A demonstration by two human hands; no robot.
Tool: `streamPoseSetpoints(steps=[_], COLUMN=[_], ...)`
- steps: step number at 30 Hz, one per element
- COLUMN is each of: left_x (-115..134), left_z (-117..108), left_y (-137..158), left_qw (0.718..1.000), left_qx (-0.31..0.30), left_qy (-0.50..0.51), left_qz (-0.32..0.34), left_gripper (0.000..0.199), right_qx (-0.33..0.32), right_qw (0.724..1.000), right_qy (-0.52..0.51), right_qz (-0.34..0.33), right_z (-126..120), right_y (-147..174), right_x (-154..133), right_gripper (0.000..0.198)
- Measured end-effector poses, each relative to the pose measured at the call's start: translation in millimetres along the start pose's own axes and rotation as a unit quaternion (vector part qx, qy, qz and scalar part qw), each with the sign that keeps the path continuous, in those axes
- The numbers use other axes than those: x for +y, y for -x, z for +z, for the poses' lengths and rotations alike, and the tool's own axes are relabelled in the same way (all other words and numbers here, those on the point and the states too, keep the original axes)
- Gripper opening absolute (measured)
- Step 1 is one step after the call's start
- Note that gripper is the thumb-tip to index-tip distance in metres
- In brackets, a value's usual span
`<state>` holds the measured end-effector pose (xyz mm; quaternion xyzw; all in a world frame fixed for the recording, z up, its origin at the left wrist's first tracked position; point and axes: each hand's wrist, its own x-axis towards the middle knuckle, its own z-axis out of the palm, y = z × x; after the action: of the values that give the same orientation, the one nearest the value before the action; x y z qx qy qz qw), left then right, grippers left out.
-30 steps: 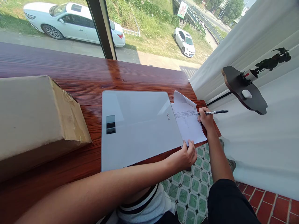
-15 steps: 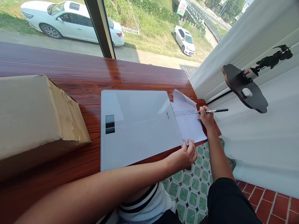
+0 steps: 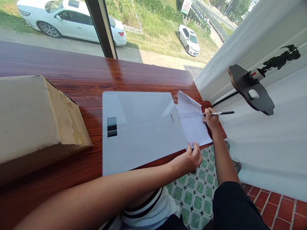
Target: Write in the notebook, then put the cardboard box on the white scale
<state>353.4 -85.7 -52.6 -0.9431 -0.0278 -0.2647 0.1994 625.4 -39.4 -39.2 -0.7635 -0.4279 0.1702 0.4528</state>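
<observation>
A white sheet of paper point(image 3: 194, 129) with rows of small print lies at the right end of a reddish wooden counter point(image 3: 91, 80). My right hand point(image 3: 211, 119) grips a black pen point(image 3: 222, 112), its tip resting on the printed lines. My left hand point(image 3: 193, 158) pinches the paper's near corner at the counter edge, fingers curled. A flat white glass scale point(image 3: 141, 127) with a small dark display lies just left of the paper, partly overlapping it.
A large cardboard box point(image 3: 35, 118) sits on the counter's left. Behind the counter is a window with a dark frame post point(image 3: 100, 28). A dark wall shelf point(image 3: 250, 91) juts from the white wall at right. Tiled floor lies below.
Both hands stay on the paper and pen. The view has drifted slightly, and everything sits a little lower-left in frame than before.
</observation>
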Motion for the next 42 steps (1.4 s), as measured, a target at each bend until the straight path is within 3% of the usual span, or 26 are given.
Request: streamPoseSetpoints(steps=[7,13,16,21,31,42], left_x=[0,-3,-3,-3,-13,-19], left_z=[0,-1,-1,2,-4,-7], left_y=[-1,-1,0,1,2,3], left_qw=[1.0,1.0,1.0,0.999,0.998,0.992], left_qx=[0.0,-0.002,0.002,0.007,-0.01,-0.022], left_qy=[0.001,0.011,0.021,0.026,0.018,0.012], left_qz=[0.003,0.004,0.007,0.02,0.06,0.121], left_gripper=[0.036,0.036,0.036,0.035,0.034,0.034], right_qx=[0.015,0.139,0.163,0.131,0.074,0.041], right_qw=[0.998,0.987,0.981,0.983,0.994,0.988], right_qy=[-0.054,-0.025,0.028,0.047,0.006,0.091], right_qz=[0.001,-0.08,-0.098,-0.119,-0.082,-0.118], right_z=[0,-2,-2,-1,3,9], right_y=[0,-3,-2,-2,-9,-13], right_x=[0,0,0,-2,12,15], right_gripper=[0.034,0.04,0.04,0.046,0.041,0.03])
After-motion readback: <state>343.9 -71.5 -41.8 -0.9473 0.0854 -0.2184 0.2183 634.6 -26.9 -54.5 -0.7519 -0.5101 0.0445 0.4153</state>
